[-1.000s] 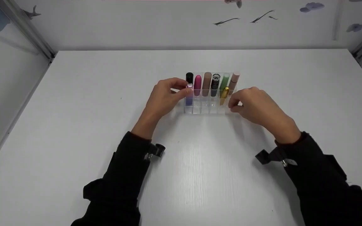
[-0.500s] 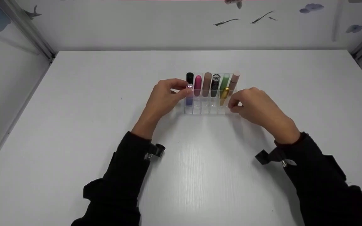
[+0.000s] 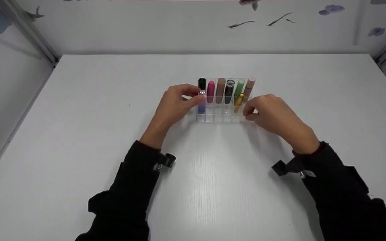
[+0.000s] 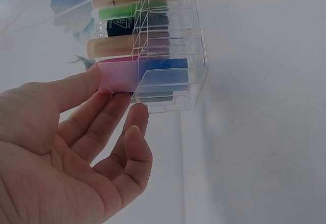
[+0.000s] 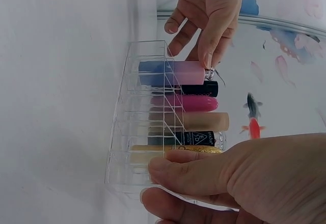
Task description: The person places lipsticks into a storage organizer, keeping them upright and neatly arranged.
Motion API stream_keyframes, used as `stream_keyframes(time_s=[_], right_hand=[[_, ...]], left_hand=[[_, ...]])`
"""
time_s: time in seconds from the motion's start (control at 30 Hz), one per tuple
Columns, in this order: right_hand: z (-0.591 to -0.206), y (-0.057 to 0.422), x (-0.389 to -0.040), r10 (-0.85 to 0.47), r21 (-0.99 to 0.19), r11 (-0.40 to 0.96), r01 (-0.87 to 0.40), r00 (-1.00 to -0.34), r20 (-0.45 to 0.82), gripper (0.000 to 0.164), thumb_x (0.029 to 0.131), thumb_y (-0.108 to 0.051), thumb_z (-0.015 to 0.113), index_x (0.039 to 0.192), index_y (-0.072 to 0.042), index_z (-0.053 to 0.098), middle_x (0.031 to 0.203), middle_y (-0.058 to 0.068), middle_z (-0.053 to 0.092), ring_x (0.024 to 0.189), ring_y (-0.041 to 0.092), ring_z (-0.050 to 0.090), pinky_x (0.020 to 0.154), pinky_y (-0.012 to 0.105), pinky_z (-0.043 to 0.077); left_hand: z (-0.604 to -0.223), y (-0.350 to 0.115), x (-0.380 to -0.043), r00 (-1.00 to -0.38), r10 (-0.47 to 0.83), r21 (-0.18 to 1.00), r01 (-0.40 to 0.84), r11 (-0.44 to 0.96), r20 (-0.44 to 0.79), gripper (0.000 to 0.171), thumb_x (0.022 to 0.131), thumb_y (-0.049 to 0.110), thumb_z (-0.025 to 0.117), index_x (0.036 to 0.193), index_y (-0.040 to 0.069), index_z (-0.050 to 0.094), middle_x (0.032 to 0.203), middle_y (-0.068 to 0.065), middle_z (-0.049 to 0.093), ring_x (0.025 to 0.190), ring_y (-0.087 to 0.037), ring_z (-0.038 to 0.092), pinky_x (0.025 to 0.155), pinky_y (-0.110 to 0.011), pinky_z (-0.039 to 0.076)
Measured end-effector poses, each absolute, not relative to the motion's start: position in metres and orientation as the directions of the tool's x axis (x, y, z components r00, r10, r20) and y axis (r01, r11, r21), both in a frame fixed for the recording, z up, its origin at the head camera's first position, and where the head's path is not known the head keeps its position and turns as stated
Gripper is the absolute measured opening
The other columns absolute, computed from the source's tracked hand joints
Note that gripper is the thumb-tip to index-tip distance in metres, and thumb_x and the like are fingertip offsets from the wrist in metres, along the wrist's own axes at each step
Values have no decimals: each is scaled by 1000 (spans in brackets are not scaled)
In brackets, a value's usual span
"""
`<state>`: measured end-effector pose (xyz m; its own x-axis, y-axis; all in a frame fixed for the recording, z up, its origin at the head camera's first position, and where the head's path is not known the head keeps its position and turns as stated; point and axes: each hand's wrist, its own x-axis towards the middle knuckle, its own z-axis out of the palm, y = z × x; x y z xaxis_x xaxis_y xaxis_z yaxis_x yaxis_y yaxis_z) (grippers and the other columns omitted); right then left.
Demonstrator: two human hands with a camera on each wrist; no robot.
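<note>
A clear lipstick organizer (image 3: 218, 117) stands on the white table with lipstick tubes in its slots. At its left end, my left hand (image 3: 173, 105) pinches the silver-topped pink-to-blue lipstick tube (image 5: 188, 73) between thumb and fingers; the tube's blue lower part sits inside a front slot. My right hand (image 3: 273, 112) holds the organizer's right end, thumb close beside the gold lipstick tube (image 3: 239, 101). Behind stand a black tube (image 3: 202, 82), a magenta tube (image 3: 210, 90), a brown tube (image 3: 220, 88), a patterned black tube (image 3: 230, 89), a green tube (image 3: 239, 87) and a beige-pink tube (image 3: 250, 84).
The white table (image 3: 112, 93) reaches back to a pale wall (image 3: 152, 26) printed with fish and flowers. Another decorated panel (image 3: 5, 90) borders the left side. Both dark sleeves (image 3: 126, 187) carry wrist-worn cameras.
</note>
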<state>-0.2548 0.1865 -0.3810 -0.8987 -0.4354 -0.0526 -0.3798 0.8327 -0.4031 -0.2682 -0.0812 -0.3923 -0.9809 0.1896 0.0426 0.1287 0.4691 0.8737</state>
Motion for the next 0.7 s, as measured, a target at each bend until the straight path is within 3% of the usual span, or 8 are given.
stream_keyframes(time_s=[0.5, 0.7], right_hand=[[-380, 191, -255, -465, -411, 819, -400, -882, -69, 12, 90, 3, 71, 98, -3, 78, 93, 8, 74, 83, 23, 63, 74, 42, 49], [-375, 192, -253, -503, -393, 792, -467, -864, 11, 11, 89, 1, 75, 98, -4, 78, 91, 6, 74, 82, 21, 65, 71, 38, 51]], left_hand=[[-382, -79, -260, -983, 174, 871, 139, 470, 63, 32, 95, 24, 74, 121, 6, 71, 117, -4, 70, 104, -19, 65, 90, -30, 51], [-367, -78, -249, -985, 143, 843, 159, 513, 99, 35, 96, 27, 73, 125, 8, 69, 120, -4, 69, 99, -20, 64, 84, -32, 53]])
